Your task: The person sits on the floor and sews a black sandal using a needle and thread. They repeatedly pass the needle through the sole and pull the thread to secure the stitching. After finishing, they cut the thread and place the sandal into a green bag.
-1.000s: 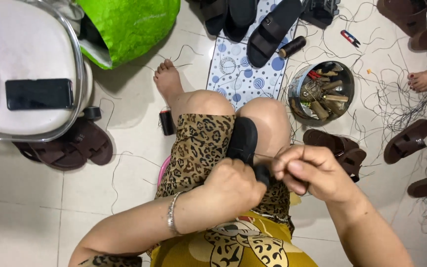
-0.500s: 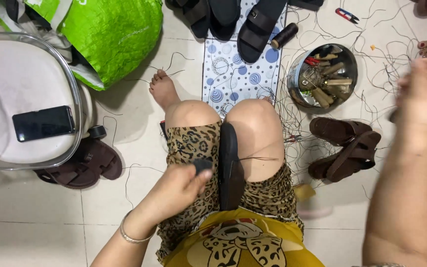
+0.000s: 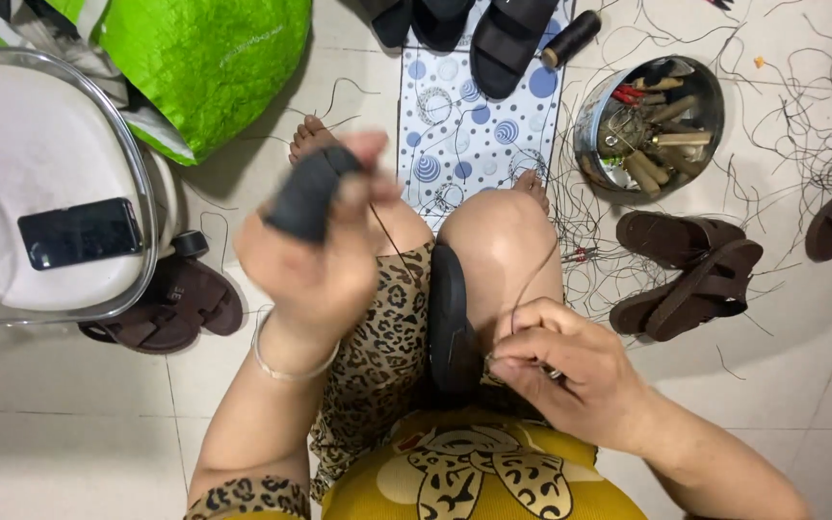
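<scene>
The black sandal stands on edge between the knees; the left hand is raised at ten o'clock from it, fingers closed on a dark grip with thread (pulled taut) running down; the right hand, at four o'clock, pinches the thread end at the sole; a tool tin sits at one o'clock.

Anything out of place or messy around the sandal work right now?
Yes: loose dark thread offcuts lie scattered over the white floor tiles on the right, around the round tin of tools and the brown sandals. A black sole stands on edge, wedged between the knees, beside the right hand. Nothing looks spilled or broken.
</scene>
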